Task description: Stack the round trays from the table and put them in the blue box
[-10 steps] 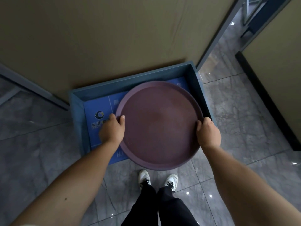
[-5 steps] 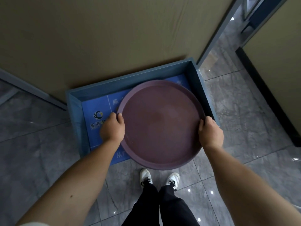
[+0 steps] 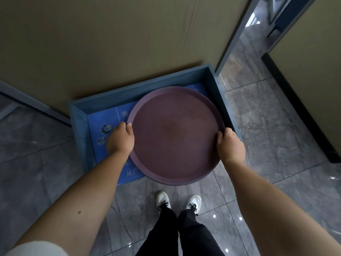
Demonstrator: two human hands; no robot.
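A round purple tray (image 3: 175,133) is held over the blue box (image 3: 81,124), gripped at opposite rims. The left hand (image 3: 120,140) is closed on the left rim, thumb on top; the right hand (image 3: 229,145) is closed on the right rim (fingers hidden underneath). The tray is kept toward the box's right side, its near edge overhanging the box's near edge. Whether one tray or a stack is held cannot be told. A logo (image 3: 105,128) is seen on the box's bare left part. The box is set on the grey floor (image 3: 36,172) against a cardboard panel (image 3: 120,39). White shoes (image 3: 178,201) are seen below the tray.
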